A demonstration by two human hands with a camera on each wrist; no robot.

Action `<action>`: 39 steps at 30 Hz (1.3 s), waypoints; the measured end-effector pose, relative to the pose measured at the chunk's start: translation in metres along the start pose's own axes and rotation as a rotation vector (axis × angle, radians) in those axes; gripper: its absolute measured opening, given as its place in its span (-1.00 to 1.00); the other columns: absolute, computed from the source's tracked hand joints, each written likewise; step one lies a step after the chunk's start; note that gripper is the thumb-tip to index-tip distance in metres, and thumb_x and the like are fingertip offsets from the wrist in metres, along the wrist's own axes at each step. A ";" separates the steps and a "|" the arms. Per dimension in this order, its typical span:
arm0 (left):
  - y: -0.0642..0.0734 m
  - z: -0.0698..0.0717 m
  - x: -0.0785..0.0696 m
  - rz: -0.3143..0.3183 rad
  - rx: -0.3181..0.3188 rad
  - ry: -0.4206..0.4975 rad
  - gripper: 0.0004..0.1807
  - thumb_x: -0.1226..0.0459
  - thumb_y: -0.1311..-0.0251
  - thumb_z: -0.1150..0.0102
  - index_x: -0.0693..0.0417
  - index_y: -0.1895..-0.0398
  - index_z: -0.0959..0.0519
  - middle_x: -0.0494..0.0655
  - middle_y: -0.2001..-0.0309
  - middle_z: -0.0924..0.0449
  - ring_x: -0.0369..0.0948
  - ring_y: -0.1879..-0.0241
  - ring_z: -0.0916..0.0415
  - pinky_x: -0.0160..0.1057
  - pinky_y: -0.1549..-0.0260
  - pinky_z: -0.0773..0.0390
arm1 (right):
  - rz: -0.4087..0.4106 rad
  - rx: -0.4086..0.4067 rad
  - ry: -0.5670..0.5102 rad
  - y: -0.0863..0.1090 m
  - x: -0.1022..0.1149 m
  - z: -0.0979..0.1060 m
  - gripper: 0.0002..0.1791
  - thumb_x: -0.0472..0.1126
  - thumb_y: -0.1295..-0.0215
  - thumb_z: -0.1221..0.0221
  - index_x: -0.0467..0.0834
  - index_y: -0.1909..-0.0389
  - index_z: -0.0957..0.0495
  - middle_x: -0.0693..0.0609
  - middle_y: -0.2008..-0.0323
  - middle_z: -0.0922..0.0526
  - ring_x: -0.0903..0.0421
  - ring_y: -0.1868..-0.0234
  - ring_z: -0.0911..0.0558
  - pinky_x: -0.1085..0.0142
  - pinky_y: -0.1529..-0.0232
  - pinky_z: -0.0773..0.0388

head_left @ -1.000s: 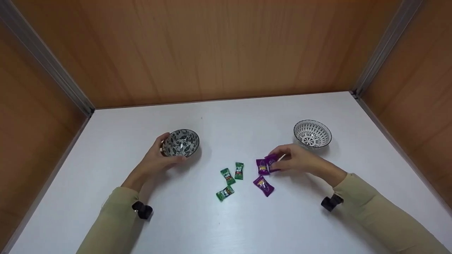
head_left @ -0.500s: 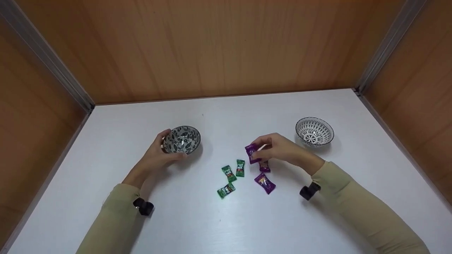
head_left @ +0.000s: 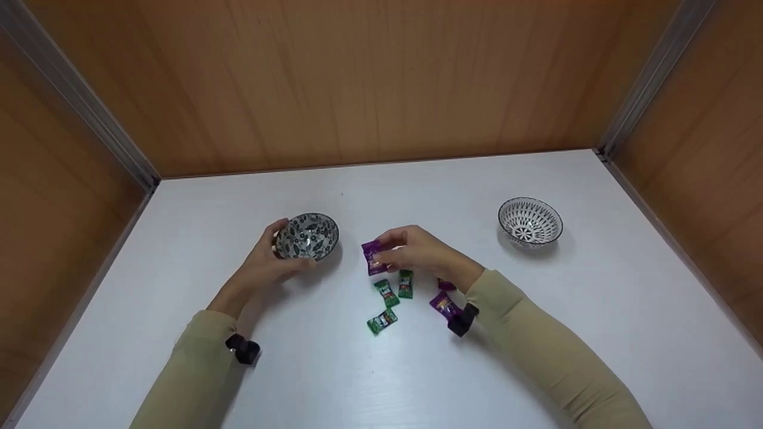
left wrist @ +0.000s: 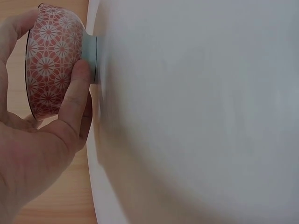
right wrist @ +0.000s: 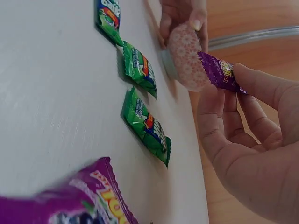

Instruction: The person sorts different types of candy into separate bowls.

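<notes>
My left hand (head_left: 262,262) grips a small bowl (head_left: 307,237), thumb and fingers at its sides. Dark leaves pattern its inside; in the left wrist view its outer wall (left wrist: 53,63) is red with white flowers. Whether its foot touches the table I cannot tell. To its right, my right hand (head_left: 420,251) pinches a purple wrapped candy (right wrist: 217,72) between thumb and fingers, above the table. Just below that hand lie three green wrapped candies (head_left: 405,285). Two more purple candies (head_left: 443,304) lie under the right wrist, partly hidden by the arm and its wrist camera.
A second bowl (head_left: 530,221), white with a dark pattern inside, stands at the back right of the white table (head_left: 369,381). Wooden panels (head_left: 381,83) wall in the back and both sides.
My right hand has picked a purple candy up from beside the other purple ones and carried it left, over towards the held bowl. The left hand and its bowl stay about where they were.
</notes>
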State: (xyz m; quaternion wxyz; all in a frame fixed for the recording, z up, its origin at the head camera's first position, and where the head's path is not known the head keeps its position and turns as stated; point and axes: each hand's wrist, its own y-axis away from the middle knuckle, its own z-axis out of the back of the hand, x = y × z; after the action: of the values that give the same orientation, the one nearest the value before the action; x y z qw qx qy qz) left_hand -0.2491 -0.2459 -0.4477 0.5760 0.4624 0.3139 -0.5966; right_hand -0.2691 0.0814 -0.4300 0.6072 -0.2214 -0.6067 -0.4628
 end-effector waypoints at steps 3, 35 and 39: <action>0.000 -0.001 0.000 0.001 -0.002 -0.012 0.31 0.04 0.05 -0.62 -0.09 -0.63 0.14 0.13 -0.57 0.10 0.09 -0.52 0.01 0.08 -0.46 -0.09 | -0.016 0.001 -0.059 -0.009 0.004 -0.006 -0.58 -0.18 -0.27 -0.42 -0.16 -0.13 -0.62 -0.11 -0.08 -0.59 -0.02 0.01 -0.66 0.22 0.00 -0.67; 0.006 0.010 -0.002 0.021 0.045 -0.014 0.22 0.19 -0.03 -0.51 -0.14 -0.65 0.12 0.19 -0.45 -0.08 0.11 -0.29 -0.25 0.00 -0.21 -0.37 | 0.028 -0.035 -0.326 -0.052 0.023 -0.049 -0.58 -0.28 -0.24 -0.42 -0.20 -0.11 -0.58 -0.14 -0.03 -0.62 0.03 0.19 -0.69 0.24 0.07 -0.69; 0.007 0.010 -0.003 0.024 0.049 -0.014 0.22 0.17 -0.03 -0.52 -0.17 -0.65 0.13 0.18 -0.45 -0.09 0.12 -0.30 -0.25 0.01 -0.23 -0.37 | 0.042 -0.058 -0.320 -0.056 0.029 -0.051 -0.60 -0.28 -0.23 -0.42 -0.18 -0.08 -0.59 -0.13 -0.01 -0.62 0.03 0.20 -0.69 0.23 0.09 -0.70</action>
State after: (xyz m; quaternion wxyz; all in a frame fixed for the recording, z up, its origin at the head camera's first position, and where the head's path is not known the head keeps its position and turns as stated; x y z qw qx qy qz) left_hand -0.2448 -0.2545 -0.4397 0.5736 0.4760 0.2897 -0.6004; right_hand -0.2934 0.0034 -0.4277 0.5058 -0.3222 -0.6774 -0.4261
